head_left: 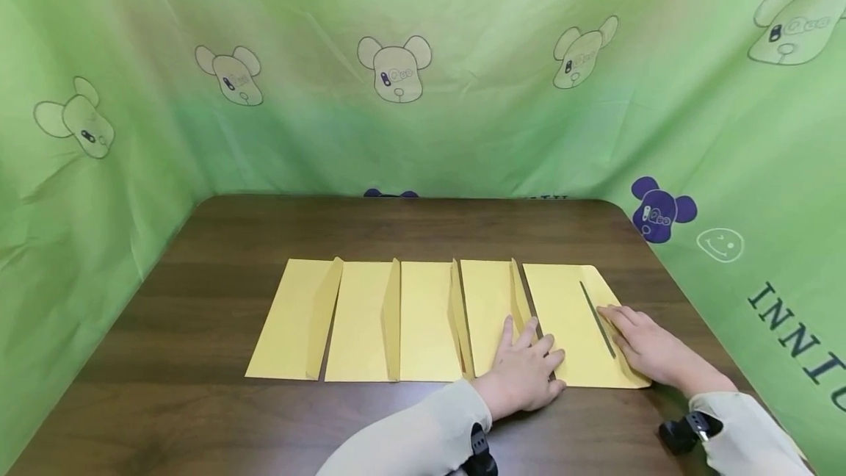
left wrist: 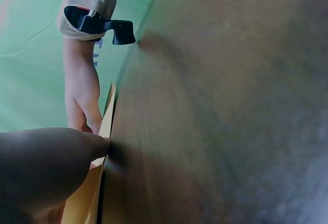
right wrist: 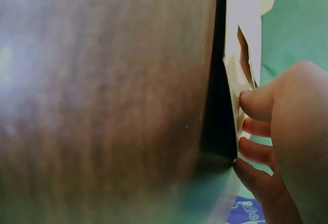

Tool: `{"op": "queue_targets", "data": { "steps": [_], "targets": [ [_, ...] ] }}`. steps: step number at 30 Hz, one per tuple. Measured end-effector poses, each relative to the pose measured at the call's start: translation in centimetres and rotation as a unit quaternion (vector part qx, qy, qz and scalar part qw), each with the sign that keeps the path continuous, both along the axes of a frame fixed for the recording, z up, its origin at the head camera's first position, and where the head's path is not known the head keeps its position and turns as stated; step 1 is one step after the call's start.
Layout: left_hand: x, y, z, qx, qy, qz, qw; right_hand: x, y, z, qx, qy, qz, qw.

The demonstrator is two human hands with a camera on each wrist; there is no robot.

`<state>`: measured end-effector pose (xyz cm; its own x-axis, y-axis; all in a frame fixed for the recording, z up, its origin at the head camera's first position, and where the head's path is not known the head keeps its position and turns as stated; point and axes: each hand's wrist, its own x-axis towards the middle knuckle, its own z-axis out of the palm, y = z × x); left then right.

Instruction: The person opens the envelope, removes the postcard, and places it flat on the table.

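Note:
Several yellow paper envelopes lie side by side in a row in the head view. My left hand [head_left: 523,373] rests with spread fingers over the lower part of the fourth envelope [head_left: 485,292] and the left edge of the rightmost envelope [head_left: 555,300]. My right hand [head_left: 644,344] touches the rounded right end of that rightmost envelope with its fingertips, beside a narrow dark slit [head_left: 598,320]. In the right wrist view, the thumb and fingers of my right hand [right wrist: 287,137] touch the paper [right wrist: 233,75], whose near edge stands a little off the table.
Further left, the first envelope [head_left: 291,322], second envelope [head_left: 357,322] and third envelope [head_left: 426,322] have narrow flaps raised along their right sides. The brown wooden table [head_left: 218,417] is enclosed by a green curtain [head_left: 297,145] printed with bear heads.

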<state>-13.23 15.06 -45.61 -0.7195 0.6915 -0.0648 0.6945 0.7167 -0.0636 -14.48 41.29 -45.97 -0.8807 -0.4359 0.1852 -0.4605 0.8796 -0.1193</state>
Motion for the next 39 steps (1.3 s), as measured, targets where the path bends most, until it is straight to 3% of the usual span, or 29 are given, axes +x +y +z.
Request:
{"op": "queue_targets", "data": {
  "steps": [18, 26, 39],
  "targets": [
    [0.1, 0.1, 0.5, -0.007, -0.006, 0.007, 0.9999, -1.3, 0.4, 2.0, 0.057, -0.029, 0.027, 0.998],
    [0.2, 0.1, 0.5, -0.007, -0.007, 0.007, 0.9999, -1.6, 0.8, 1.7, 0.068, 0.017, 0.061, 0.996],
    [0.1, 0.2, 0.1, -0.009, -0.009, 0.005, 0.9999, -1.2, 0.6, 1.4, 0.039, -0.041, -0.017, 0.998]
  ]
}}
